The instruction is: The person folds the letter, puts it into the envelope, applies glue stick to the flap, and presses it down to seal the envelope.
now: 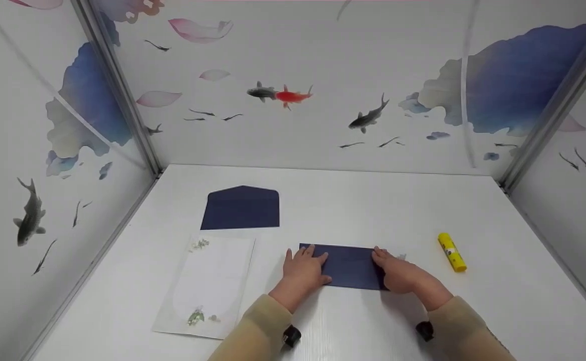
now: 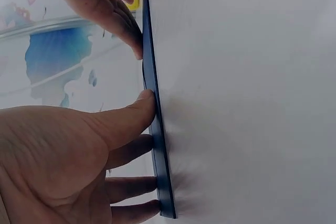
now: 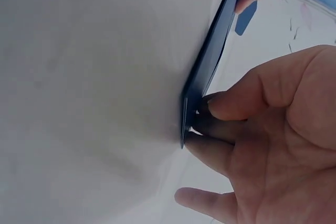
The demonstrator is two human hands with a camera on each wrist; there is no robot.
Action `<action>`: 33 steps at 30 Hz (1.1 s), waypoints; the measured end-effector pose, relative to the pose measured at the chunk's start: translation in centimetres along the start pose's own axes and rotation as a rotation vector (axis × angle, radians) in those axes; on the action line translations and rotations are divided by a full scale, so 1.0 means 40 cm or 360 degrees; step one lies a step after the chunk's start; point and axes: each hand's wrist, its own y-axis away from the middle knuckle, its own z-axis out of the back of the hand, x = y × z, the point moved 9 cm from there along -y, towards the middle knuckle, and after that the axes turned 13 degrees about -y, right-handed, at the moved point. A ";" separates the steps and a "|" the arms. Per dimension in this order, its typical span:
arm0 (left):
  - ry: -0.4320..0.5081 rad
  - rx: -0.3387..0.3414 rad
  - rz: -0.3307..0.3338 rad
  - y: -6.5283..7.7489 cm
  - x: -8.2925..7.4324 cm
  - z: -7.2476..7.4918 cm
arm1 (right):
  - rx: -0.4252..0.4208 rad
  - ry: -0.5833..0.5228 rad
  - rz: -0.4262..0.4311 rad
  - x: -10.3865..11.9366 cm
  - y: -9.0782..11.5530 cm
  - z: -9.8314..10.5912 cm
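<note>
A dark blue envelope (image 1: 350, 268) lies flat on the white table in front of the person, its long side running left to right. My left hand (image 1: 304, 271) rests on its left end with fingers spread, and the thumb (image 2: 139, 106) touches the near long edge in the left wrist view. At the other end, my right hand (image 1: 398, 271) presses the envelope's right edge with its fingertips. In the right wrist view the thumb (image 3: 231, 103) is bent close to the index finger, near the envelope's end. A small grey-green print (image 1: 401, 256) shows just beyond the right hand.
Another dark blue envelope (image 1: 240, 210), flap up, lies farther back on the left. Sheets of pale letter paper (image 1: 212, 286) with leafy prints lie left of the left hand. A yellow glue stick (image 1: 452, 252) lies to the right. Printed white panels (image 1: 293, 135) enclose the table (image 1: 373, 205).
</note>
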 end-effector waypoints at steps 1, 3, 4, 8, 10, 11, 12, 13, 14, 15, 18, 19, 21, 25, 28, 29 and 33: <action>-0.0008 0.0007 0.0005 -0.002 -0.001 -0.002 | -0.0003 -0.0020 0.0005 -0.002 0.001 0.003; -0.0025 0.0016 0.0017 -0.004 -0.003 -0.003 | -0.0010 -0.0042 0.0012 -0.008 0.002 0.009; -0.0029 0.0020 0.0026 -0.004 -0.004 -0.003 | -0.0015 -0.0056 0.0004 -0.012 0.004 0.012; -0.0014 0.0030 0.0048 -0.005 -0.006 -0.003 | -0.0066 -0.0069 -0.0034 -0.013 0.002 0.027; -0.0004 0.0028 0.0053 -0.006 -0.006 -0.001 | -0.0101 -0.0057 -0.0069 -0.001 -0.002 0.033; -0.0010 0.0023 0.0049 -0.007 -0.006 0.001 | -0.0114 -0.0034 -0.0073 0.008 -0.005 0.034; -0.0015 0.0020 0.0045 -0.008 -0.007 0.003 | -0.0123 0.0011 -0.0072 0.019 -0.007 0.033; -0.0023 0.0019 0.0040 -0.009 -0.008 0.004 | -0.0126 0.0063 -0.0070 0.030 -0.009 0.029; -0.0031 0.0018 0.0031 -0.010 -0.009 0.006 | -0.0124 0.0118 -0.0063 0.041 -0.010 0.023; -0.0045 0.0017 0.0017 -0.010 -0.012 0.007 | -0.0121 0.0179 -0.0051 0.051 -0.010 0.016; -0.0108 0.0034 -0.0030 -0.010 -0.022 0.009 | -0.0125 0.0349 -0.0013 0.073 -0.006 0.000; -0.0128 0.0047 -0.0044 -0.008 -0.025 0.008 | -0.0130 0.0376 -0.0006 0.077 -0.006 -0.004; -0.0166 0.0068 -0.0068 -0.007 -0.030 0.005 | -0.0146 0.0397 -0.0011 0.078 -0.005 -0.005; -0.0185 0.0117 -0.0079 -0.002 -0.036 0.001 | -0.0160 0.0375 0.0018 0.073 -0.002 0.004; -0.0164 0.0126 -0.0069 0.000 -0.038 0.004 | -0.0147 0.0327 0.0017 0.061 -0.001 0.012; -0.0146 0.0124 -0.0064 0.001 -0.038 0.004 | -0.0139 0.0302 -0.0002 0.053 -0.002 0.014; -0.0079 0.0095 -0.0053 0.005 -0.035 0.011 | -0.0126 0.0181 -0.0074 0.026 -0.007 0.027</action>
